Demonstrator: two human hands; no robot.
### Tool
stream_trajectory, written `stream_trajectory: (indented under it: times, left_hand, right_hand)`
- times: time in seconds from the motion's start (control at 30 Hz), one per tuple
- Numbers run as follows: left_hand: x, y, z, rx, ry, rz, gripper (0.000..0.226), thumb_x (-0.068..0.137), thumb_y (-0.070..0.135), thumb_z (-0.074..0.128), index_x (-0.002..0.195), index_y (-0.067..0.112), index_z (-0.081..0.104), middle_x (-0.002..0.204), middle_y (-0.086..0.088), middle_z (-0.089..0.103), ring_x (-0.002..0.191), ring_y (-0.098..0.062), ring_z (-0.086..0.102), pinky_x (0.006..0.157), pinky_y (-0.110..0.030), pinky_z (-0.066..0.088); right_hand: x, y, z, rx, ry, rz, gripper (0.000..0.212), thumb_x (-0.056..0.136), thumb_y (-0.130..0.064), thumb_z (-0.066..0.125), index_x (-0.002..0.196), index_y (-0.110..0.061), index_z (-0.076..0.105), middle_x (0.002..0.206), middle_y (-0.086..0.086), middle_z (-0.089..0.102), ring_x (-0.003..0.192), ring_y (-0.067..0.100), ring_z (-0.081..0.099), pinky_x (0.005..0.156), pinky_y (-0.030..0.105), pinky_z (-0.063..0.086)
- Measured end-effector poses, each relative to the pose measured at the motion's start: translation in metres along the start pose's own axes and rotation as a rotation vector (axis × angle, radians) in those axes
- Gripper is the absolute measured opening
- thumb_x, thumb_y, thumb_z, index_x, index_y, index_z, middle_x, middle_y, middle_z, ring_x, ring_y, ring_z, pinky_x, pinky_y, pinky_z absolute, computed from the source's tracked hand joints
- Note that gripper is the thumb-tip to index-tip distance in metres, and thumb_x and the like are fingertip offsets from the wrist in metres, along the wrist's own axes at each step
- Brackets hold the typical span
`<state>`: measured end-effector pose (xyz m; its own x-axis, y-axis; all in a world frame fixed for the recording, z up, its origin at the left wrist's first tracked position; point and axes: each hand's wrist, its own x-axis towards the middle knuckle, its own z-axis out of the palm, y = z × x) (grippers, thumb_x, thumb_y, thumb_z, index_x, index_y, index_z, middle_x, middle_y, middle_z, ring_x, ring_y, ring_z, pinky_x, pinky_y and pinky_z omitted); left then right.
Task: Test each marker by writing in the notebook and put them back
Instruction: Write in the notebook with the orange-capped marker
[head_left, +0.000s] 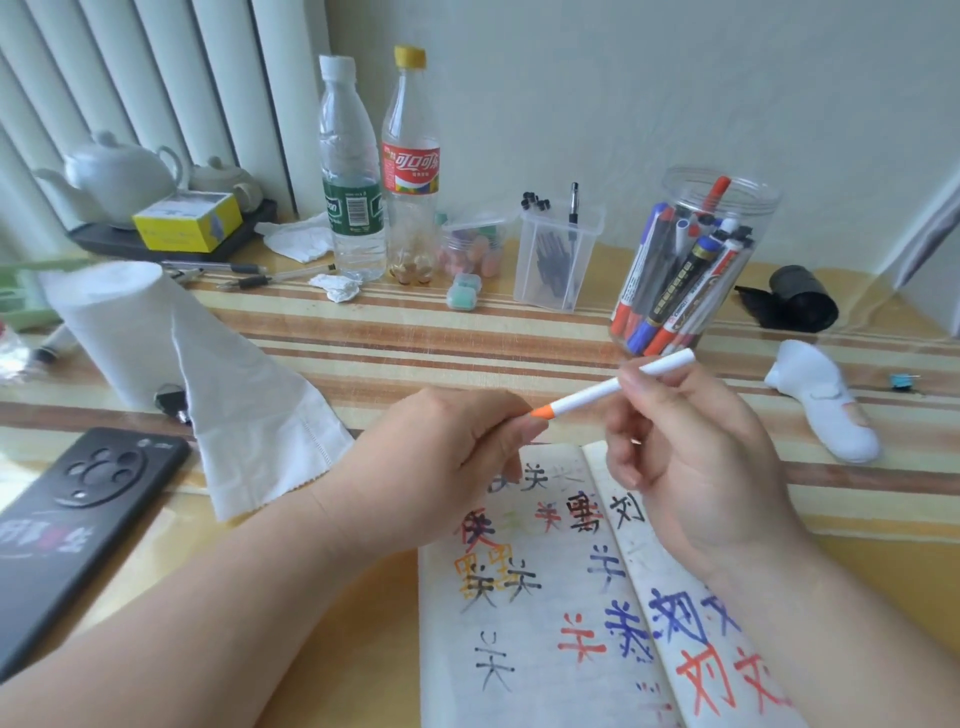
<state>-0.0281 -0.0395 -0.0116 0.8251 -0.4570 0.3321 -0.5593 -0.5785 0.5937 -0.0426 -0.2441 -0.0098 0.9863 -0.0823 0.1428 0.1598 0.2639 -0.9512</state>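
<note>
Lying open at 6 o'clock on the worktop (415, 332), the notebook (545, 623) shows pages crowded with black, red, blue and orange characters. Just above it the left grip (441, 457) is curled tight, thumb and forefinger pinching the orange end of the white marker (597, 392). At its 3 o'clock the right grip (691, 467) holds the white barrel, fingers curled, the tail pointing to 2 o'clock. The marker is up off the page. Further back at 1 o'clock, the clear jar (696, 260) stands packed with markers.
</note>
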Motion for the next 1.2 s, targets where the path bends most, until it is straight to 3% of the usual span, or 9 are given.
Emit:
stream_trajectory:
  times: [0.13, 0.23, 0.37, 0.53, 0.63, 0.77, 0.9, 1.03, 1.2]
  left_hand:
    - [-0.002, 0.002, 0.006, 0.101, -0.049, 0.02, 0.039, 0.099, 0.056, 0.04, 0.083, 0.028, 0.061, 0.07, 0.014, 0.063, 0.066, -0.009, 0.06, 0.06, -0.034, 0.05]
    - [-0.004, 0.006, 0.017, 0.085, 0.016, 0.051, 0.047, 0.1, 0.058, 0.038, 0.075, 0.023, 0.057, 0.064, 0.009, 0.059, 0.06, -0.009, 0.059, 0.051, -0.034, 0.048]
    - [-0.005, 0.002, 0.027, 0.12, 0.173, 0.115, 0.046, 0.097, 0.059, 0.037, 0.067, 0.027, 0.053, 0.053, 0.017, 0.049, 0.051, -0.004, 0.053, 0.041, -0.025, 0.04]
    - [-0.002, 0.002, 0.025, 0.07, 0.178, 0.08, 0.059, 0.094, 0.077, 0.023, 0.073, 0.033, 0.057, 0.066, 0.019, 0.06, 0.057, -0.002, 0.057, 0.048, -0.025, 0.045]
    - [-0.004, 0.007, 0.022, -0.011, 0.151, 0.057, 0.048, 0.097, 0.071, 0.021, 0.084, 0.039, 0.055, 0.074, 0.019, 0.062, 0.063, -0.004, 0.059, 0.055, -0.03, 0.048]
    - [-0.005, 0.005, 0.015, 0.005, 0.226, 0.022, 0.04, 0.1, 0.062, 0.027, 0.081, 0.035, 0.05, 0.067, 0.018, 0.062, 0.061, -0.006, 0.058, 0.053, -0.034, 0.049]
    - [-0.005, -0.002, 0.012, -0.028, 0.207, -0.017, 0.036, 0.095, 0.064, 0.035, 0.079, 0.035, 0.048, 0.065, 0.016, 0.064, 0.057, -0.008, 0.059, 0.054, -0.039, 0.052]
    - [-0.007, -0.004, 0.01, -0.034, 0.166, -0.019, 0.039, 0.093, 0.066, 0.039, 0.073, 0.033, 0.047, 0.063, 0.015, 0.061, 0.057, -0.009, 0.057, 0.053, -0.034, 0.049]
    - [-0.007, -0.004, 0.011, -0.052, 0.087, -0.018, 0.036, 0.092, 0.063, 0.046, 0.07, 0.034, 0.047, 0.069, 0.025, 0.059, 0.055, -0.008, 0.054, 0.05, -0.026, 0.043]
  right_hand:
    - [0.001, 0.006, 0.001, -0.078, 0.134, -0.151, 0.008, 0.095, -0.001, 0.059, 0.103, -0.003, 0.058, 0.07, 0.009, 0.063, 0.058, 0.02, 0.059, 0.054, 0.03, 0.049]
    - [0.001, 0.006, 0.006, -0.139, 0.144, -0.201, 0.021, 0.099, -0.002, 0.057, 0.119, -0.006, 0.061, 0.074, 0.021, 0.064, 0.051, 0.019, 0.057, 0.052, 0.029, 0.051]
    - [0.002, -0.001, 0.012, -0.152, 0.091, -0.244, 0.035, 0.1, -0.005, 0.057, 0.134, -0.009, 0.055, 0.071, 0.022, 0.064, 0.05, 0.021, 0.055, 0.051, 0.029, 0.051]
    - [-0.008, -0.001, 0.011, -0.218, -0.032, -0.217, 0.052, 0.104, -0.011, 0.051, 0.152, -0.023, 0.034, 0.08, 0.013, 0.071, 0.064, 0.026, 0.065, 0.059, 0.033, 0.055]
    - [-0.009, -0.005, 0.012, -0.295, -0.085, -0.211, 0.051, 0.105, -0.014, 0.048, 0.153, -0.026, 0.032, 0.082, 0.013, 0.069, 0.069, 0.025, 0.064, 0.06, 0.034, 0.055]
    - [0.006, -0.031, 0.016, -0.411, -0.126, -0.19, 0.043, 0.105, -0.007, 0.048, 0.134, -0.039, 0.044, 0.087, 0.021, 0.069, 0.066, 0.02, 0.062, 0.058, 0.032, 0.055]
    - [0.026, -0.054, 0.02, -0.383, -0.138, -0.151, 0.038, 0.104, -0.003, 0.049, 0.134, -0.026, 0.052, 0.084, 0.019, 0.072, 0.063, 0.021, 0.063, 0.055, 0.029, 0.056]
    - [0.049, -0.081, 0.018, -0.477, -0.026, -0.305, 0.03, 0.103, -0.002, 0.051, 0.13, -0.013, 0.057, 0.085, 0.009, 0.075, 0.066, 0.02, 0.07, 0.063, 0.029, 0.06]
    - [0.106, -0.132, -0.013, -0.634, 0.36, -0.612, 0.031, 0.102, -0.007, 0.052, 0.131, -0.011, 0.058, 0.09, 0.007, 0.072, 0.072, 0.021, 0.072, 0.075, 0.035, 0.062]
